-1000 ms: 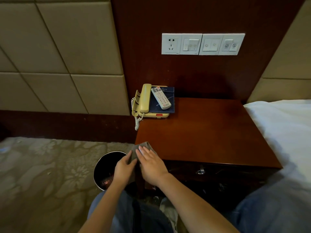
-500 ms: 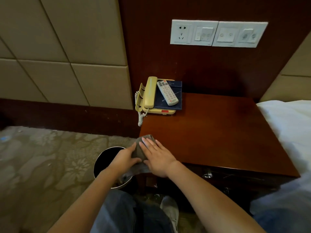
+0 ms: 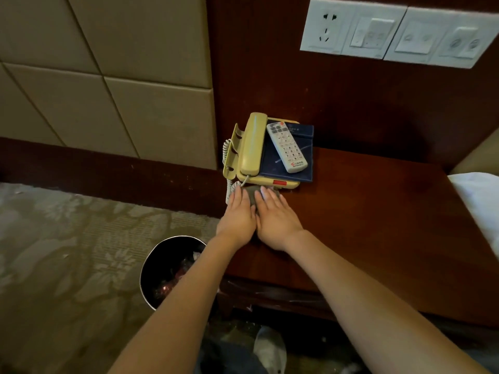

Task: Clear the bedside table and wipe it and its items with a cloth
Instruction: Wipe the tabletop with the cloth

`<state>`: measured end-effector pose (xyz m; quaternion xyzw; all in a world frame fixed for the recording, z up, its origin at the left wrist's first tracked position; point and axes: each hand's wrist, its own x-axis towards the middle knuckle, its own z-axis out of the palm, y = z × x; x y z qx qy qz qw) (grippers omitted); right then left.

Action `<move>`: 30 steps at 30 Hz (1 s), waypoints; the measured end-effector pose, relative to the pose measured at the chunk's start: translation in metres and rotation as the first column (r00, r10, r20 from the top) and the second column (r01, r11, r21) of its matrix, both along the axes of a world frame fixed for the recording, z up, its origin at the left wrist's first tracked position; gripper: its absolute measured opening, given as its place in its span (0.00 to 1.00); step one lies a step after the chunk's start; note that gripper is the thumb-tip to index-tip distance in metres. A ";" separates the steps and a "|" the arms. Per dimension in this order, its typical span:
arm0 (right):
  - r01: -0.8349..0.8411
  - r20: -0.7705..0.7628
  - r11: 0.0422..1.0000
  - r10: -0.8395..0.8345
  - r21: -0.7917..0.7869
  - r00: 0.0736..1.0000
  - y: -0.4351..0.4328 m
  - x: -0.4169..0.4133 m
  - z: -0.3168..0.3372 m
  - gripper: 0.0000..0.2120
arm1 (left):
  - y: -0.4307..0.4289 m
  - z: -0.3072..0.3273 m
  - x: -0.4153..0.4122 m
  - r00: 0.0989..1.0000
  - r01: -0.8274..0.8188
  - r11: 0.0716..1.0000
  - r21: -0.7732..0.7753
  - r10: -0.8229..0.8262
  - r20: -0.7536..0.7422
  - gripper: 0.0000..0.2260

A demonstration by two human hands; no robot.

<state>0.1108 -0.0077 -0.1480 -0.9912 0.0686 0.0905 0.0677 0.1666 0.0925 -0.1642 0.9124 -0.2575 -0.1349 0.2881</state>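
Left hand [image 3: 237, 218] and right hand [image 3: 278, 224] lie side by side, fingers straight, pressing flat on a grey cloth [image 3: 252, 195]. The cloth sits at the left rear of the bedside table [image 3: 372, 217], touching the front edge of a cream telephone [image 3: 251, 147]. A white remote control [image 3: 286, 147] rests on a dark blue booklet [image 3: 295, 168] on the telephone base. A waste bin [image 3: 151, 268] stands on the carpet left of the table. White bedding [image 3: 480, 203] lies to the right.
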 end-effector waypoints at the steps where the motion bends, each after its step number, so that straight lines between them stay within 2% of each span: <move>1: 0.009 0.010 1.000 -0.009 0.004 1.000 0.001 0.004 -0.001 0.27 | -0.001 -0.003 0.005 1.000 -0.013 1.000 -0.025 0.013 -0.015 0.24; 5: 0.023 0.051 1.000 -0.023 -0.011 0.998 0.008 0.006 -0.004 0.27 | 0.004 -0.010 0.010 0.998 -0.025 0.990 -0.137 0.016 -0.063 0.25; 10: 0.025 -0.002 0.999 -0.025 -0.035 1.000 0.014 0.004 0.002 0.27 | 0.009 -0.003 0.002 0.987 -0.086 0.969 -0.231 0.051 -0.153 0.25; 12: 0.002 -0.018 0.999 -0.003 -0.036 1.000 0.022 -0.001 0.003 0.27 | 0.018 -0.001 -0.009 0.980 -0.134 0.954 -0.269 0.088 -0.177 0.23; 15: -0.042 -0.006 0.999 0.042 -0.011 0.999 0.038 -0.017 0.004 0.27 | 0.038 -0.004 -0.031 0.935 -0.268 0.913 -0.308 0.169 -0.313 0.21; 17: -0.068 0.000 0.998 0.068 0.007 0.998 0.049 -0.028 0.003 0.27 | 0.051 -0.012 -0.046 0.917 -0.319 0.888 -0.331 0.202 -0.344 0.20; 24: -0.184 0.041 0.981 0.182 0.059 0.982 0.071 -0.084 -0.003 0.27 | 0.081 -0.011 -0.124 0.929 -0.357 0.805 -0.474 0.251 -0.273 0.18; 26: -0.239 0.032 0.970 0.238 0.051 0.971 0.068 -0.099 -0.002 0.29 | 0.084 -0.015 -0.139 0.914 -0.400 0.812 -0.426 0.315 -0.257 0.21; 30: -0.253 -0.007 0.964 0.254 0.082 0.967 0.058 -0.117 0.005 0.30 | 0.080 -0.009 -0.160 0.900 -0.431 0.845 -0.316 0.428 -0.080 0.26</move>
